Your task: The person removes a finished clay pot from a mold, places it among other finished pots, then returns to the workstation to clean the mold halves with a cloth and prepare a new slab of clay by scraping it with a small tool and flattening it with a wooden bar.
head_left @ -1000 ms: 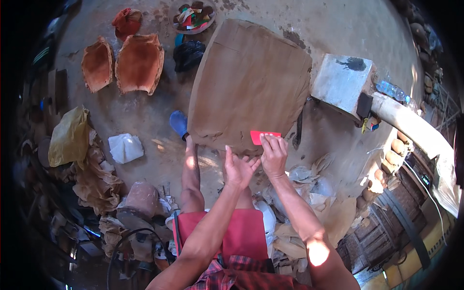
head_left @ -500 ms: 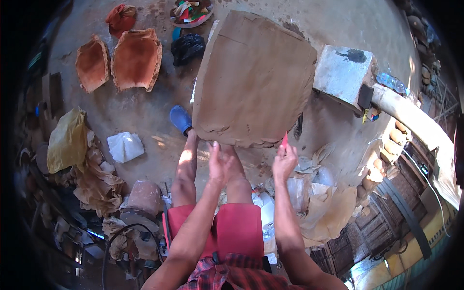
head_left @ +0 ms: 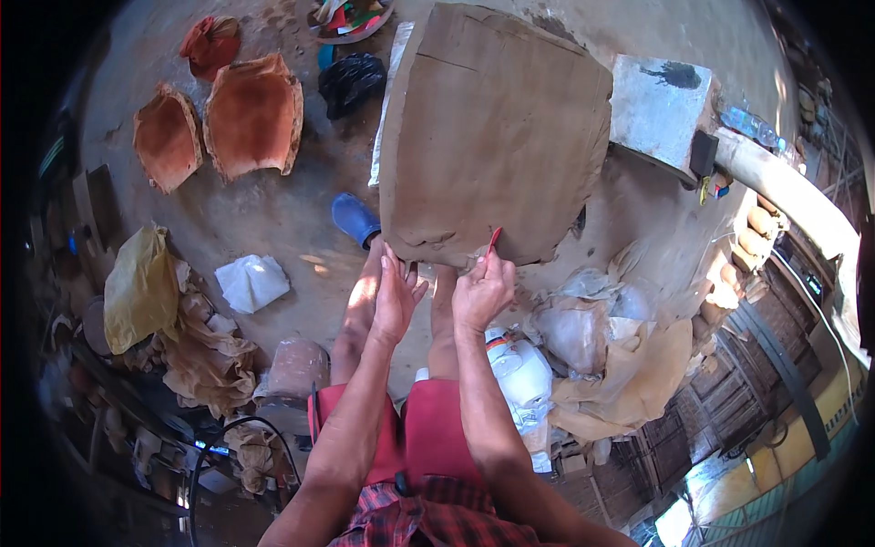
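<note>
A large brown slab of wet clay (head_left: 497, 137) lies in front of my legs, its near edge ragged. Closed in a grip, my right hand (head_left: 485, 290) holds a thin, pointed red tool (head_left: 494, 240) whose tip meets the slab's near edge, right of the middle. I cannot tell exactly what kind of tool it is. My left hand (head_left: 396, 296) is just below the slab's near left corner, fingers stretched and apart, with nothing seen in it. Whether its fingertips touch the clay is unclear.
Two curved terracotta moulds (head_left: 253, 118) lie at the far left beside a red cloth bundle (head_left: 211, 46). A black plastic bag (head_left: 353, 84) sits left of the slab, a whitish block (head_left: 658, 109) right of it. Crumpled plastic sheets (head_left: 629, 374) lie near right; a white cloth (head_left: 252, 283) lies left.
My right hand has moved left along the slab's near edge with the red tool. My left hand has shifted slightly left, its fingers now more spread. The view has shifted a little.
</note>
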